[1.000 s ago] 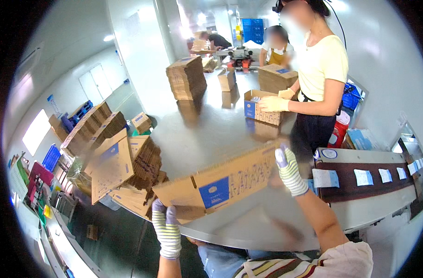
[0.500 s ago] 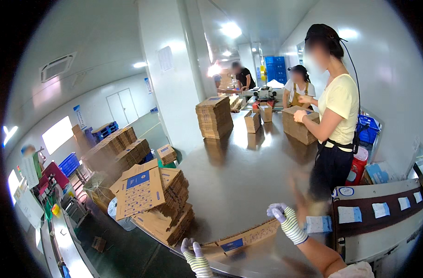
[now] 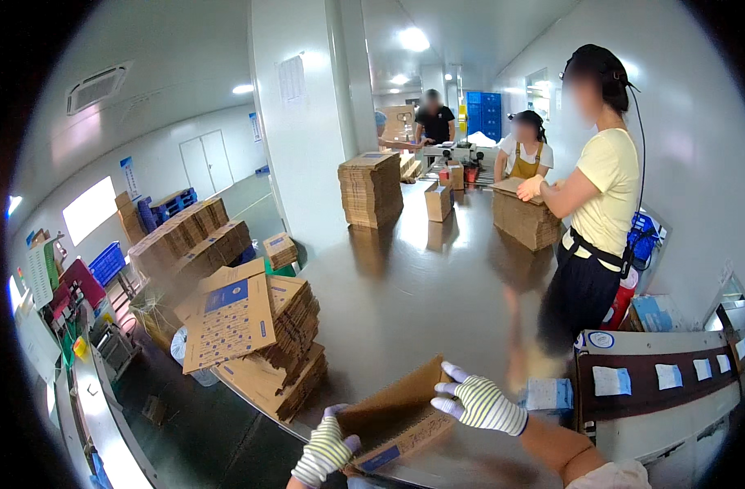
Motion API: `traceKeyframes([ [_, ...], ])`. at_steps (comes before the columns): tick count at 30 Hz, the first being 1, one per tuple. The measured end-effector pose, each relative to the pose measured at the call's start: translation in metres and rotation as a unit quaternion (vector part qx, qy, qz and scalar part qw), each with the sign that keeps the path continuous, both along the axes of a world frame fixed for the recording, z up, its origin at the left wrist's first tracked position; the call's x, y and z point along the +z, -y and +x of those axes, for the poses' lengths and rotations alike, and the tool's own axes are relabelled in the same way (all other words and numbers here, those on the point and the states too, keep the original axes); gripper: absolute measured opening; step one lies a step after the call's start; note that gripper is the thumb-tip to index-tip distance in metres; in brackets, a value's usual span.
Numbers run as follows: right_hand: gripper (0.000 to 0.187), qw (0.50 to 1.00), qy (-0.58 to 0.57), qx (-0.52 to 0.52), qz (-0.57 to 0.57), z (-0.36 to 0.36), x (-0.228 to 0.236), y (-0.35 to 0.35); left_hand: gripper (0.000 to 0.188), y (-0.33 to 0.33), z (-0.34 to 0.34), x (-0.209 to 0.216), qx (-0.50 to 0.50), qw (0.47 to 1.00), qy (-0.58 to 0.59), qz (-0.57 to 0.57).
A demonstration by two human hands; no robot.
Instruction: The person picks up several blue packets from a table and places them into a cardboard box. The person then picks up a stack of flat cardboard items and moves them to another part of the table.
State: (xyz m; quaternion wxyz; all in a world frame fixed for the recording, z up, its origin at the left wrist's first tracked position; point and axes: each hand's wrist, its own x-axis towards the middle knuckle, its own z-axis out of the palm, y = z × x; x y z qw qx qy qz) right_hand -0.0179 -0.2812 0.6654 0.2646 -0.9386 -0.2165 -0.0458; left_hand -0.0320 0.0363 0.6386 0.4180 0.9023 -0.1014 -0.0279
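Note:
A brown cardboard box (image 3: 398, 405) with a blue printed patch stands part-opened at the near edge of the steel table, its inside facing up. My left hand (image 3: 328, 448), in a striped glove with pale fingertips, grips its left end, thumb on the near side. At the other end my right hand (image 3: 480, 402), in a matching glove, pinches the right corner, with fingers over the upper edge. Left of the box, a leaning stack of flattened cartons (image 3: 287, 330) reaches the table's edge. Part of the box's bottom is hidden by its near wall.
A conveyor (image 3: 645, 383) carrying small white-and-blue packets runs along the right. Beyond it a co-worker (image 3: 605, 187) in yellow handles a carton stack (image 3: 526, 218). Another tall carton stack (image 3: 370, 191) and a small upright box (image 3: 438, 202) stand farther down the table (image 3: 413, 301).
The flat carton between my hands has spread apart into an open shape. My right hand has moved left, closer to my left hand. Down the table, the co-worker's hands have shifted on the stack.

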Motion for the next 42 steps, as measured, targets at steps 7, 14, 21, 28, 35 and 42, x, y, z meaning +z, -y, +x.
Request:
traceKeyframes([
  [7, 0.064, 0.973, -0.017, 0.129, -0.191, 0.023, 0.009, 0.002, 0.058, 0.028, 0.006, 0.046, 0.123, 0.946, 0.187, 0.233],
  [14, 0.063, 0.967, 0.023, 0.174, -0.184, 0.030, 0.012, -0.004, 0.058, 0.052, -0.021, 0.052, -0.077, 0.904, 0.171, 0.383],
  [21, 0.069, 0.942, -0.081, 0.182, -0.271, 0.057, 0.023, -0.017, 0.073, 0.051, 0.031, 0.056, -0.241, 0.884, 0.130, 0.378],
  [28, 0.072, 0.947, -0.128, 0.185, -0.228, 0.053, 0.034, -0.020, 0.072, 0.042, 0.066, 0.039, -0.239, 0.932, -0.181, 0.203],
  [35, 0.052, 0.969, 0.025, 0.118, -0.216, 0.079, -0.019, -0.023, 0.051, 0.098, 0.056, 0.016, -0.144, 0.891, 0.141, 0.406],
  [42, 0.033, 0.981, 0.172, 0.077, -0.054, 0.050, -0.015, -0.011, 0.069, 0.100, 0.043, 0.010, -0.203, 0.917, 0.069, 0.337],
])
